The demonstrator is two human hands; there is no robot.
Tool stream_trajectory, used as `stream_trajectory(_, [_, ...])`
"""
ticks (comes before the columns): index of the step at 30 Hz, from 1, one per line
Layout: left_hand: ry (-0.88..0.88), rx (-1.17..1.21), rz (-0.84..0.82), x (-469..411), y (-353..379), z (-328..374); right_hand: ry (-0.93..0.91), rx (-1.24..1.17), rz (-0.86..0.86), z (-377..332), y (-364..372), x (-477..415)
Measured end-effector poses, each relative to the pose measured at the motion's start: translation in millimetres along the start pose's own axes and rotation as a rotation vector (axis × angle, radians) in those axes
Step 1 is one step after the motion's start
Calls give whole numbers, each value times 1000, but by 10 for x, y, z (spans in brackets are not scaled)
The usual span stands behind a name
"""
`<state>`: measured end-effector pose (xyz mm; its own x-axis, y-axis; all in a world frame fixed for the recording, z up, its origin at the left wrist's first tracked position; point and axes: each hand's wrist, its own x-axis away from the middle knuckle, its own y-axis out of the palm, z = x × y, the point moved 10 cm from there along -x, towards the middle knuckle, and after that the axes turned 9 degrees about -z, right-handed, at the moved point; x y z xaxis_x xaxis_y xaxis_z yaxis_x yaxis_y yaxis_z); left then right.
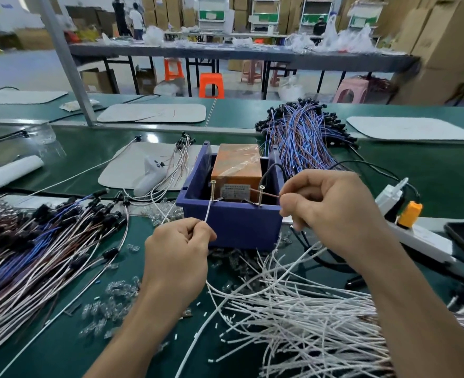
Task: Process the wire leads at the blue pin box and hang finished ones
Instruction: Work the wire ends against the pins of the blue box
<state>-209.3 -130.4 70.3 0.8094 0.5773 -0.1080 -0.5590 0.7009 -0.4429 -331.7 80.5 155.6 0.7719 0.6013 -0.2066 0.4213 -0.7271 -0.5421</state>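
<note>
While the left hand (176, 249) pinches a white wire lead (208, 212) that reaches up to the left pin (213, 190), the blue pin box (236, 222) stands near the middle of the tabletop (430, 170). At the right pin (261, 196), the right hand (326, 200) pinches a brown lead (266, 194).

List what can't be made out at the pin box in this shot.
- Label text on the orange block: too small, head view.
- Brown wire end in the right hand: hidden by fingers.
- Blue box interior floor: hidden by block and front wall.
</note>
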Motion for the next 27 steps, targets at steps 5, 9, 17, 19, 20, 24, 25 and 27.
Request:
stream_trajectory(5, [23,-28,14,62,-40,56,38,14,18,39,-17,14])
stream_trajectory(9, [30,-29,20,83,-66,123,77,33,40,50,-23,28])
stream_trajectory(17, [38,4,-1,44,-75,137,70,152,73,-9,-43,70])
stream_trajectory(19, [50,1,-1,27,-88,166,67,150,71,-9,-39,71])
stream_trajectory(20, [55,-1,-1,17,-95,178,69,149,71,-10,-42,72])
stream_trajectory(24, [71,-21,7,-2,-111,207,84,58,83,20,-119,77])
stream_trajectory(25, [75,-20,6,-4,-107,211,87,9,82,30,-145,78])
stream_trajectory(27, [78,-13,2,-12,-107,205,79,-125,77,49,-196,77])
